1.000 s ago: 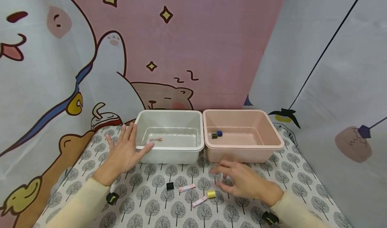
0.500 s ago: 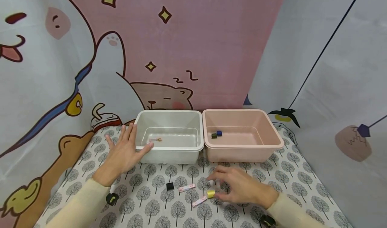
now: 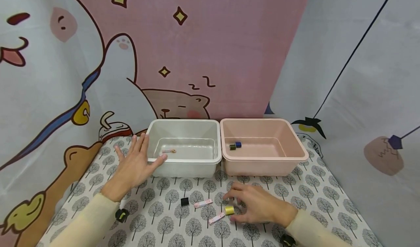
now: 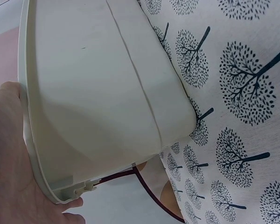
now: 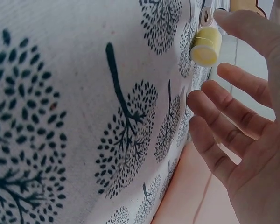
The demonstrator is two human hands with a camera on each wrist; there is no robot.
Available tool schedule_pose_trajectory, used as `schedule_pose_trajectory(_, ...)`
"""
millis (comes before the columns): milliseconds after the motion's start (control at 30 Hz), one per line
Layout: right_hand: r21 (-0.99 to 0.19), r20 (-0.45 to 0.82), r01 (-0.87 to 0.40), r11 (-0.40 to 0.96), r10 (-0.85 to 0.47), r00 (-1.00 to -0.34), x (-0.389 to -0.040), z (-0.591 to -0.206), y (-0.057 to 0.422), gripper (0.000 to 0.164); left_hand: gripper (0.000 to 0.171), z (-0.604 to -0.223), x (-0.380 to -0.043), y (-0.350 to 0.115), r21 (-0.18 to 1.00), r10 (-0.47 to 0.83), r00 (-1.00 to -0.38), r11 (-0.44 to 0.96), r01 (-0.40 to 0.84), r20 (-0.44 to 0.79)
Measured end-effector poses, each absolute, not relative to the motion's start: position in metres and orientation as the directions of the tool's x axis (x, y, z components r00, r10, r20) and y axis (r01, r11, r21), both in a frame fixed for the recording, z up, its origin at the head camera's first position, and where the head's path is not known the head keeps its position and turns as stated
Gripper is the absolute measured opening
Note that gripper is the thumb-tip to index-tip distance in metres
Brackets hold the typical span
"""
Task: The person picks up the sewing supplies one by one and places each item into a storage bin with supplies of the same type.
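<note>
In the head view, my left hand [image 3: 134, 165] rests on the left front corner of the white bin [image 3: 183, 161], its fingers straight along the rim. The left wrist view shows the same bin's side wall [image 4: 93, 84] close up. My right hand [image 3: 259, 205] hovers over the cloth with thumb and fingers spread around a yellow thread spool [image 3: 229, 210], holding nothing. In the right wrist view a gap shows between the fingers and the yellow spool [image 5: 206, 45]. A small pink-and-white strip [image 3: 216, 218] lies against the spool's left side.
Another pink-and-white strip [image 3: 203, 203] and a black spool-like piece [image 3: 185, 202] lie on the tree-print cloth [image 3: 164, 225]. One similar strip [image 3: 168, 151] is inside the white bin. The adjoining pink bin [image 3: 265, 159] holds a dark green spool [image 3: 232, 147] and a blue one [image 3: 238, 144].
My right hand has moved from beside the pink bin's front down and left to the yellow spool, its fingers now on either side of it. The left hand has stayed put.
</note>
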State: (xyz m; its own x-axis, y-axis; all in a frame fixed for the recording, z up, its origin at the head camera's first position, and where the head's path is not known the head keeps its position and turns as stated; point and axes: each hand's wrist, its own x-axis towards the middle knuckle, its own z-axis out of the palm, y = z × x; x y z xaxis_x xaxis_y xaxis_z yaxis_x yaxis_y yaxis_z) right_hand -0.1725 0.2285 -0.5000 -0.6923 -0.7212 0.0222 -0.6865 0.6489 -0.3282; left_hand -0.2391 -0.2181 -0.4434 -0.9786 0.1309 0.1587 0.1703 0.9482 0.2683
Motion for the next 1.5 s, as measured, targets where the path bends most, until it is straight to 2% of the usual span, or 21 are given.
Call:
schedule_pose_trajectory(367,-0.368,0.006,-0.665,0.650,-0.713,-0.701,-0.174,-0.502,0.223,0.045,0.121,-0.442,-0.240,-0.217,0.265,0.135,-0.977,0.948,0.175,0.163)
schedule_pose_trajectory(633,-0.405,0.015,-0.668,0.624,-0.726,-0.687,-0.174,-0.503,0.223,0.018,0.120,-0.443,-0.241,-0.216,0.269,0.135,-0.975,0.946,0.179,0.174)
schedule_pose_trajectory(1267,-0.407,0.125,-0.706,0.580,-0.730,-0.671,-0.178,-0.486,0.227,0.017,0.121,-0.445,-0.239,-0.218,0.270,0.129,-0.976,0.947,0.174,0.177)
schedule_pose_trajectory(1500,-0.355,0.193,-0.749,0.559,-0.740,-0.644,-0.182,-0.478,0.229,0.019,0.121,-0.445,-0.240,-0.218,0.269,0.130,-0.975,0.947,0.176,0.181)
